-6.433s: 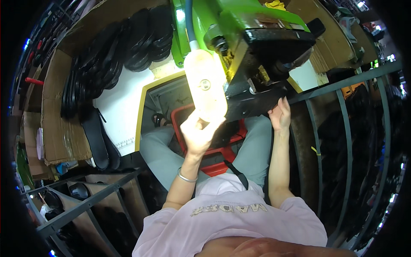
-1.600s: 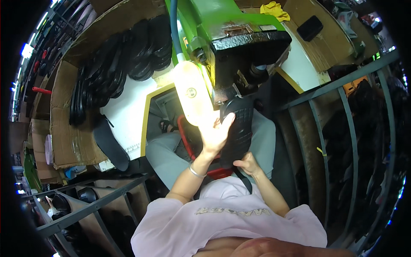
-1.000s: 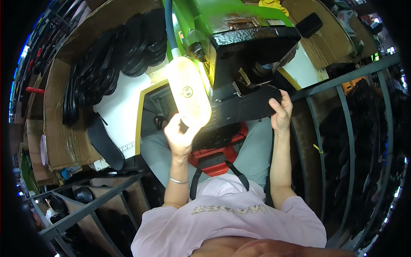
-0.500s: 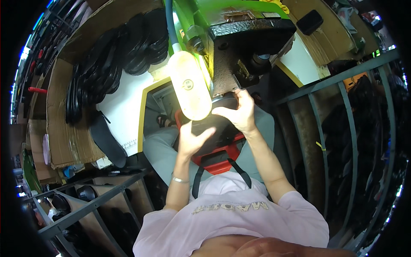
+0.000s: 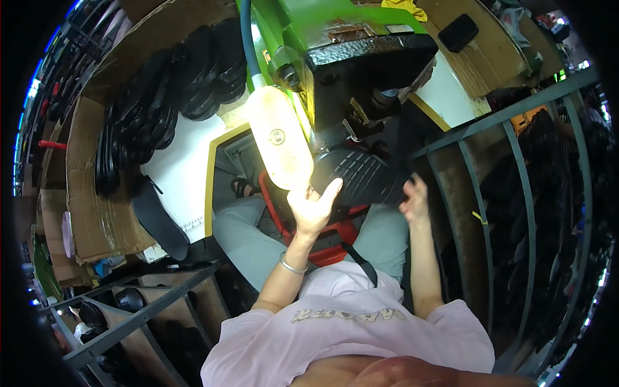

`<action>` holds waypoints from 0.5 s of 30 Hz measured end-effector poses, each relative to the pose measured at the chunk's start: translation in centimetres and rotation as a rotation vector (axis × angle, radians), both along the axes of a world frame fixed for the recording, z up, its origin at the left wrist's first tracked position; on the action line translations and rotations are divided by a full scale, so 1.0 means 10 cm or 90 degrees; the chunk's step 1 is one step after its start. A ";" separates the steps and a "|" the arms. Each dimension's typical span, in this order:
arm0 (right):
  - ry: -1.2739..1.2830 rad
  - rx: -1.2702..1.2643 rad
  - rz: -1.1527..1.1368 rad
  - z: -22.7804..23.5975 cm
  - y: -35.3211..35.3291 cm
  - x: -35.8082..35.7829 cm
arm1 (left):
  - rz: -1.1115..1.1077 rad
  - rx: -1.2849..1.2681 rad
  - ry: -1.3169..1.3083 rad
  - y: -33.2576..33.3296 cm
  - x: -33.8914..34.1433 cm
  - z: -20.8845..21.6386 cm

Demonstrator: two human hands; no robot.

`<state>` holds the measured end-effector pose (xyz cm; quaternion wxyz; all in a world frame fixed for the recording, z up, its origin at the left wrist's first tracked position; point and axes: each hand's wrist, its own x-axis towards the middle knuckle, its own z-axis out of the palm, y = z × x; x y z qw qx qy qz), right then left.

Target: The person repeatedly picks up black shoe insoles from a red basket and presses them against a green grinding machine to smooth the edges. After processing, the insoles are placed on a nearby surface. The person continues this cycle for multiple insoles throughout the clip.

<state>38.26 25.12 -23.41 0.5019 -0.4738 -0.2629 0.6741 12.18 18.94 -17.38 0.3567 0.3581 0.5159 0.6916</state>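
Note:
A black shoe sole (image 5: 364, 177) with a grooved tread is tilted over my lap, below the dark head of a green and black machine (image 5: 367, 71). My left hand (image 5: 313, 209) is closed on its near left side, thumb laid along the edge, the other fingers partly hidden. At the sole's right end my right hand (image 5: 416, 198) has curled fingers and thumb about the edge, slightly blurred. A lit yellowish lamp (image 5: 278, 138) hangs just above my left hand. Under the sole, a red plastic stool or crate (image 5: 338, 233) shows between my knees.
Stacked black soles (image 5: 138, 122) fill a cardboard box (image 5: 87, 193) at the left. A single dark sole (image 5: 158, 219) lies on the white tabletop (image 5: 187, 151). Metal racks (image 5: 525, 174) stand close on the right, with another rack (image 5: 135, 319) at lower left. A black box-like object (image 5: 458, 32) rests on cardboard at upper right.
The sole has come out from under the machine head, its tread now showing. My right hand has moved right and nearer; my left has moved right and closed on the sole.

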 end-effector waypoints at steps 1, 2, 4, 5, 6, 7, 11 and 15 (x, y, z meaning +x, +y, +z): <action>-0.036 0.016 -0.032 0.23 0.20 -0.06 | -0.004 -0.006 0.024 0.01 -0.05 0.05; -0.073 0.034 -0.065 0.47 0.38 -0.12 | -0.004 0.023 0.065 0.05 -0.12 0.10; -0.051 0.143 0.048 0.96 0.68 -0.31 | 0.023 0.067 0.181 0.11 -0.28 0.18; -0.052 0.174 0.090 1.04 0.81 -0.34 | 0.003 0.067 0.205 0.11 -0.36 0.30; -0.054 0.204 0.136 1.09 0.91 -0.39 | -0.014 0.065 0.229 0.09 -0.45 0.42; -0.042 0.217 0.146 1.13 0.97 -0.48 | -0.025 0.045 0.144 0.09 -0.52 0.48; 0.017 0.192 0.200 1.16 0.86 -0.85 | -0.039 0.044 0.069 -0.06 -1.00 0.50; 0.082 0.231 0.226 1.13 0.50 -1.22 | -0.015 0.014 -0.064 -0.37 -1.42 0.36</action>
